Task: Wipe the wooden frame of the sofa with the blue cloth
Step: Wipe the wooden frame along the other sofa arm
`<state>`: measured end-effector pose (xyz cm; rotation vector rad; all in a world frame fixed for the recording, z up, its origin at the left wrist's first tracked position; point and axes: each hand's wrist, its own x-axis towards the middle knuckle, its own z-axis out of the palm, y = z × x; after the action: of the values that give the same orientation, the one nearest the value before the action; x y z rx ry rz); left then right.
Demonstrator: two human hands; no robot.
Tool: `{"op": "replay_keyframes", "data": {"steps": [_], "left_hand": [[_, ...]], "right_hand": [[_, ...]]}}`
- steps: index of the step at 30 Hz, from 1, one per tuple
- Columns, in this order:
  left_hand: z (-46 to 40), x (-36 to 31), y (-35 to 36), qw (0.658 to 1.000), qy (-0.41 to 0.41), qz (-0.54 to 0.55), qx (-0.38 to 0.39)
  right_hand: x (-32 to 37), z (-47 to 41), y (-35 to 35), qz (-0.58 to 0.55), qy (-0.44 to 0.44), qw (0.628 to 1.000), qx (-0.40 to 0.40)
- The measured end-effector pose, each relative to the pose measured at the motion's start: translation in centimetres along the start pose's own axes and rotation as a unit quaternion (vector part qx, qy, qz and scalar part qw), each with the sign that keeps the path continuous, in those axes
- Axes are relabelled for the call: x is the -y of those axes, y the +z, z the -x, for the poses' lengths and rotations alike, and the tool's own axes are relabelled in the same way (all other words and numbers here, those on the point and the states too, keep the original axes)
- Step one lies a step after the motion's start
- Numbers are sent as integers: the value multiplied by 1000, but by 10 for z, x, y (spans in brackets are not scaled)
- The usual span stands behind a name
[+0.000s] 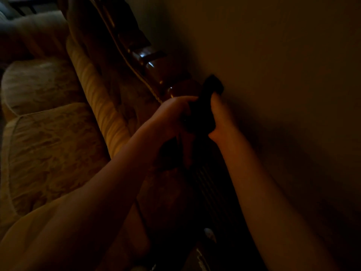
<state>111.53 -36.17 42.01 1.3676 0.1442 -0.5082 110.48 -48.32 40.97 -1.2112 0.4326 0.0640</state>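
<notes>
The room is dim. The sofa's carved wooden frame [156,69] runs along the top of the backrest, close to the wall. The cloth [210,90] looks almost black here and lies bunched on the frame's top rail. My right hand [216,118] grips it from the wall side, fingers hidden under the fabric. My left hand [172,114] curls over the cloth's near side and the rail. Both forearms reach in from the bottom of the view.
Patterned sofa cushions [48,145] and a striped bolster [101,110] lie to the left of the frame. A plain wall [283,75] stands right behind the sofa, leaving only a narrow dark gap.
</notes>
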Motion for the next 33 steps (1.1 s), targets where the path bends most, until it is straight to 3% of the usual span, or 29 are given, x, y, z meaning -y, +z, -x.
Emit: {"op": "replay_keyframes", "data": {"steps": [4, 7, 9, 11, 14, 16, 18, 21, 24, 27, 30, 33], "left_hand": [[0, -24, 6, 987, 102, -70, -106], [-11, -22, -6, 948, 177, -98, -245], [-21, -10, -7, 936, 183, -110, -279], [-30, 2, 3, 931, 183, -133, -285], [-41, 11, 24, 931, 191, -135, -281], [-50, 12, 30, 932, 183, -111, -294], [-58, 15, 31, 928, 163, -96, -321], [-70, 19, 35, 910, 151, -119, -367], [-86, 24, 49, 856, 120, -232, -446], [-97, 26, 59, 809, 92, -315, -488], [-98, 30, 61, 786, 94, -356, -496], [-100, 34, 60, 774, 99, -379, -498]], "right_hand": [[22, -10, -3, 83, -56, 992, -80], [32, -24, -6, 72, -159, 968, -179], [31, -37, -2, 84, -203, 962, -164], [18, -53, 7, 201, -206, 951, -109], [-20, -71, 19, 472, -269, 839, -41], [-28, -79, 21, 501, -307, 806, -70], [-22, -90, 19, 474, -312, 819, -85], [0, -112, 14, 411, -207, 885, -66], [18, -125, -1, 318, -88, 944, -8], [17, -133, -19, 233, -3, 970, 63], [4, -137, -40, 123, 77, 983, 113], [-9, -140, -54, 97, 113, 980, 135]]}}
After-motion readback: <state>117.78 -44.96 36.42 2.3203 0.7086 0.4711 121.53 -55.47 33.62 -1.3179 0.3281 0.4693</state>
